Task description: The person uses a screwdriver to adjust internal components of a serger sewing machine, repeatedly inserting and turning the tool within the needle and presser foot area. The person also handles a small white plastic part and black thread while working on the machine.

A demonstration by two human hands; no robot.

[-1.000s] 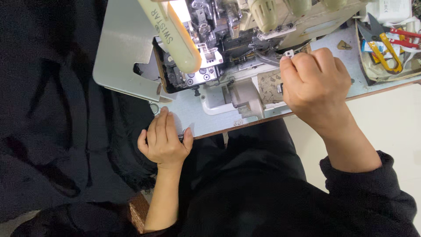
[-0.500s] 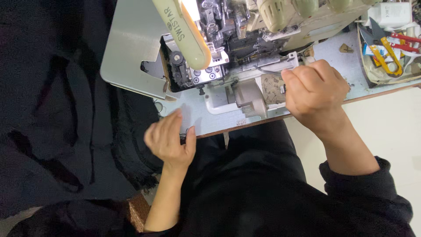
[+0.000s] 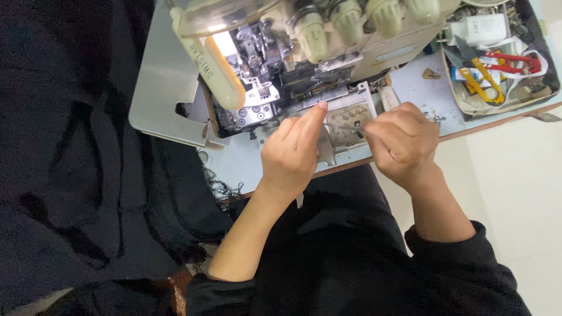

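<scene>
A cream overlock sewing machine (image 3: pixel 328 35) stands on a pale table (image 3: pixel 234 167), its front cover (image 3: pixel 345 120) swung open. My left hand (image 3: pixel 290 155) is at the opening with the index finger stretched out, its tip against the cover's upper edge and the other fingers curled; I see nothing in it. My right hand (image 3: pixel 404 143) is closed just right of the cover. It pinches a thin metal tool (image 3: pixel 349 127), likely tweezers, that points left toward my left index finger. The needle and presser-foot area (image 3: pixel 257 96) lies left of both hands.
Black fabric (image 3: pixel 76 175) is heaped at the left and hangs off the table edge with frayed threads (image 3: pixel 219 187). A tray (image 3: pixel 497 70) at the back right holds red and yellow scissors. A grey machine plate (image 3: pixel 167 88) sticks out left. My dark clothing fills the bottom.
My left hand has risen from the table's front edge to the open cover, index finger extended. My right hand has shifted slightly right and now shows a thin tool. The view has moved closer.
</scene>
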